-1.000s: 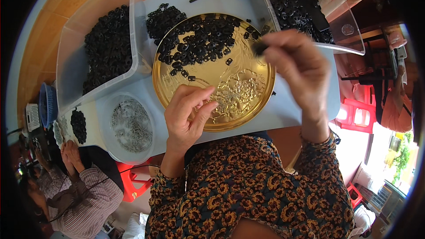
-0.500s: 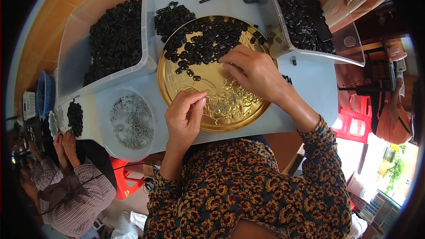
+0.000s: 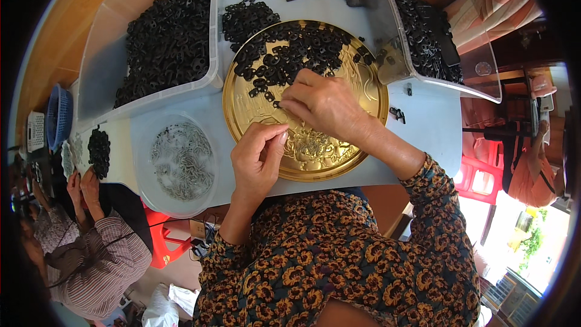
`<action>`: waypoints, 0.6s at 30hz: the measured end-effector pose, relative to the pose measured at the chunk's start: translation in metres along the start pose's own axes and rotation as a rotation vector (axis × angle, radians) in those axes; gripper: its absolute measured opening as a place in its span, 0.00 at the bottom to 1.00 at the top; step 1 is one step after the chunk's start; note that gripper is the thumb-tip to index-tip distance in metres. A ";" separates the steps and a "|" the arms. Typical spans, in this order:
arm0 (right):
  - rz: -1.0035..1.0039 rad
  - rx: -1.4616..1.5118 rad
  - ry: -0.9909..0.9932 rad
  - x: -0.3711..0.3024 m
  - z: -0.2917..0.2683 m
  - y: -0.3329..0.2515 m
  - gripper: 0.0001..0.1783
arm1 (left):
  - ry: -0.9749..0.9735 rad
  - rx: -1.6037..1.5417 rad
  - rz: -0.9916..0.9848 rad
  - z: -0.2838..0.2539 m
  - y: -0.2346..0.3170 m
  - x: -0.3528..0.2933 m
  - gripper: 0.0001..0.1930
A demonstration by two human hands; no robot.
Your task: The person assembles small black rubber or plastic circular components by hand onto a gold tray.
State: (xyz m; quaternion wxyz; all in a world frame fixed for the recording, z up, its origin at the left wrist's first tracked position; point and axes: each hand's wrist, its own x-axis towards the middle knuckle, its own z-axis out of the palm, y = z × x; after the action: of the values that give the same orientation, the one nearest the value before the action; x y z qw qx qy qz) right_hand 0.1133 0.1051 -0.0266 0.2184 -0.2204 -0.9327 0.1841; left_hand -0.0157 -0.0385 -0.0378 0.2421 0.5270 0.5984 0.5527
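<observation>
Reaching onto the round embossed gold metal tray (image 3: 357, 145), the right hand (image 3: 324, 104) has its fingertips (image 3: 289, 104) pinched narrow at the near edge of the heap of small black ring-shaped plastic parts (image 3: 290, 54) lying across the tray's far half, though whether a piece is actually caught I cannot tell. The left hand (image 3: 257, 157) hovers over the tray's near rim with thumb and forefinger closed, seemingly on something tiny that is hidden. These parts look light, stiff and prone to tangle, so best pinched singly at the rim; more fill the clear plastic bins (image 3: 209, 30) on the pale blue bench (image 3: 430, 121).
</observation>
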 end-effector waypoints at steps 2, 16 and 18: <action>0.031 -0.051 -0.019 0.001 0.009 -0.002 0.06 | 0.002 -0.018 -0.010 0.001 0.001 0.000 0.07; 0.397 0.647 -0.048 -0.014 -0.003 -0.020 0.09 | 0.024 -0.290 -0.292 0.003 0.008 0.000 0.12; 0.554 0.838 -0.054 -0.024 -0.007 -0.031 0.09 | 0.008 -0.320 -0.319 0.006 0.013 0.000 0.11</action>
State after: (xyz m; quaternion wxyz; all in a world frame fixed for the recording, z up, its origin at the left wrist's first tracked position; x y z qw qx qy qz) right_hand 0.1261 0.0693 -0.0154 0.2067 -0.3480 -0.6905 0.5994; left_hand -0.0061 -0.0384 -0.0273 0.4047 0.3781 0.5798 0.5975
